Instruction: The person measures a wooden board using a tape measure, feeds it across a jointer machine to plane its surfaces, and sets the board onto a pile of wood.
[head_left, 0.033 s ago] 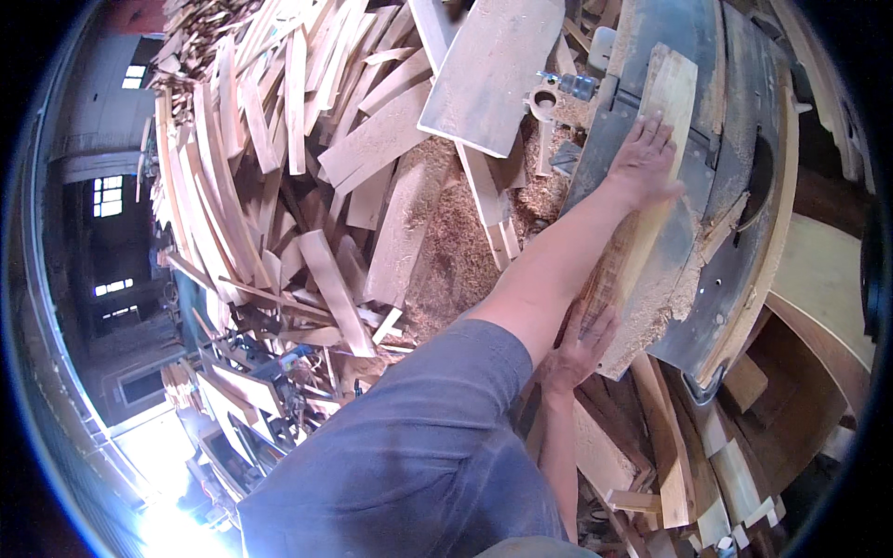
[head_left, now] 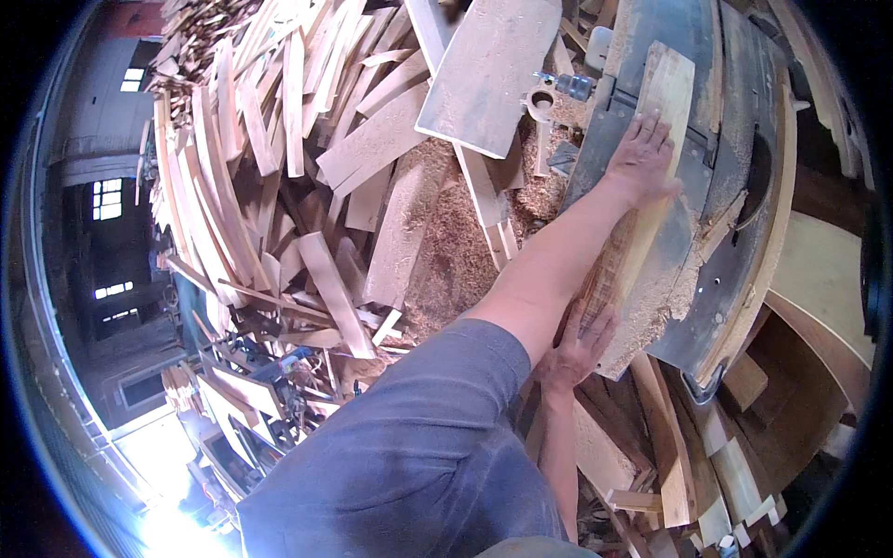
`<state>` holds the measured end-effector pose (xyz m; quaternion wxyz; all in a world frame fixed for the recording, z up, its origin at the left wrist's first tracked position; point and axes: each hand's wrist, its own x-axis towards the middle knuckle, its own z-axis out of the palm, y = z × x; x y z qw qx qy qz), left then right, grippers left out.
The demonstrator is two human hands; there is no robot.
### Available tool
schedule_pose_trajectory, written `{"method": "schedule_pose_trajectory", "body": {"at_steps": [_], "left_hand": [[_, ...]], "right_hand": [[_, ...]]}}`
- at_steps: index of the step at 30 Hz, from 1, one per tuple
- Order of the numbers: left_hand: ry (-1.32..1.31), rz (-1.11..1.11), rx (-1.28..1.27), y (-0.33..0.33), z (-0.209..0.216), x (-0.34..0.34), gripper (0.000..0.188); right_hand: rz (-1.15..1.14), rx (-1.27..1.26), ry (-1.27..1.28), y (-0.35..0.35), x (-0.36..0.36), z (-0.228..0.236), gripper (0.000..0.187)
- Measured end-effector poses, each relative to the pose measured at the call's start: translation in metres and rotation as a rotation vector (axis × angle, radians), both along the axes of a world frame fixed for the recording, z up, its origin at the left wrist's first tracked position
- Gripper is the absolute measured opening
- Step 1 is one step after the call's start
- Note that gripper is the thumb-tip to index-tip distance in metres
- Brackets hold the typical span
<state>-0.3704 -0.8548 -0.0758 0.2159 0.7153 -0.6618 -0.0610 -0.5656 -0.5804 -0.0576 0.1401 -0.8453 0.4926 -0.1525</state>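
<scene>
A long, narrow wooden plank (head_left: 669, 88) lies along the sawdust-covered metal bed (head_left: 645, 296) of a woodworking machine at the right. My left hand (head_left: 640, 160) rests flat on the plank's upper part, its fingers stretched toward the far end. Lower down, my right hand (head_left: 574, 357) is against the plank's near end, fingers extended and not wrapped round it. Part of the plank is hidden by my left forearm. Beside the bed, a metal bracket with a round hole (head_left: 540, 104) stands close to the plank.
Wood offcuts (head_left: 296, 102) are heaped at the upper left. A wide dusty board (head_left: 491, 79) and a mound of shavings (head_left: 448, 246) lie left of the machine. A pale wooden strip (head_left: 779, 200) edges its right side. Curved wooden pieces (head_left: 665, 437) are below the bed.
</scene>
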Motion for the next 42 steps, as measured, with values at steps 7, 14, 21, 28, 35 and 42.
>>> {"method": "schedule_pose_trajectory", "body": {"at_steps": [7,14,21,28,35,42], "left_hand": [[0.020,-0.023,0.072,-0.020,0.008,0.008,0.087],[-0.030,-0.012,0.052,-0.037,0.000,0.018,0.086],[-0.034,-0.027,0.059,-0.056,0.005,0.021,0.085],[0.016,-0.034,0.062,-0.067,0.013,0.031,0.084],[0.013,-0.032,0.104,-0.081,0.017,0.031,0.083],[-0.122,-0.021,0.166,-0.102,0.009,0.034,0.087]], "right_hand": [[-0.035,0.020,-0.052,-0.022,0.012,0.004,0.061],[-0.036,0.036,-0.034,-0.040,0.023,0.008,0.059],[-0.041,0.020,-0.030,-0.058,0.028,0.005,0.061],[-0.036,0.027,-0.031,-0.072,0.035,0.006,0.062],[-0.040,-0.006,-0.007,-0.088,0.037,0.012,0.060],[-0.038,0.042,-0.064,-0.107,0.041,0.011,0.061]]}}
